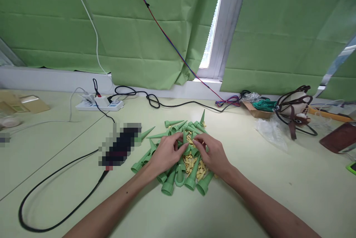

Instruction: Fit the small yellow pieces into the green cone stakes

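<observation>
Held a green cone (184, 138), tip up, pinched between the thumb and fingers of the left hand (168, 150), over the middle of the heap of green cones (180, 175). Had that cone right at the left fingertips and just left of the right hand (214, 152). Curled the right thumb and index finger close together over the heap's right part; could not tell whether anything was pinched there. Saw small yellow pieces (191, 163) scattered among the heap's cones, many below the fingertips. Had a pixelated dark object (121, 147) at the heap's left edge, and a looping black cable (20, 211) farther left of the heap. Noted a white power strip (89, 107) beyond the heap to the left. Saw clear plastic (271, 134), a small cardboard box (253, 111) and a strapped bag (294, 104) well right of the heap, with a brown case (338, 137) farthest right. Saw green curtains (125, 37) behind the heap, crossed by red and blue wires (167, 37).
</observation>
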`<state>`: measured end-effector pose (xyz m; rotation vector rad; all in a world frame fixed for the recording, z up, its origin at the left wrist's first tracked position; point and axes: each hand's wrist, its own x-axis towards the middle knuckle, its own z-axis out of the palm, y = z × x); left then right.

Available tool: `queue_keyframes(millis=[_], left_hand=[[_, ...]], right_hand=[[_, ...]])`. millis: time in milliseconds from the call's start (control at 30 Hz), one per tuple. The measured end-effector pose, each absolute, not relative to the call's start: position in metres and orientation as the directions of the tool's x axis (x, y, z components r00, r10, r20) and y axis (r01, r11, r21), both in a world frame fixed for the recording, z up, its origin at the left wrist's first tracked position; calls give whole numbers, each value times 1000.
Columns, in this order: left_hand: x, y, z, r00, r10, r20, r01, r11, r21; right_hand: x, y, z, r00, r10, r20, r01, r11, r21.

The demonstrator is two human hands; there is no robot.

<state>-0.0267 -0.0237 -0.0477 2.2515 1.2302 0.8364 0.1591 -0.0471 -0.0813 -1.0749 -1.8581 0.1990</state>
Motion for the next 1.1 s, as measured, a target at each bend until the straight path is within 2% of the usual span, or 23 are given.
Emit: queue_keyframes(millis=[533, 833, 1100], left_hand=[[-28, -25, -44, 459, 863, 211, 565, -467, 680], [-29, -23, -48, 483, 832, 272, 502, -518, 693], [-29, -22, -51, 501, 822, 271, 480, -524, 703]], right_hand=[[157, -50, -78, -128, 799, 587, 556, 548, -625], [155, -52, -76, -137, 808, 574, 488, 559, -671], [156, -50, -77, -116, 825, 553, 466, 537, -703]])
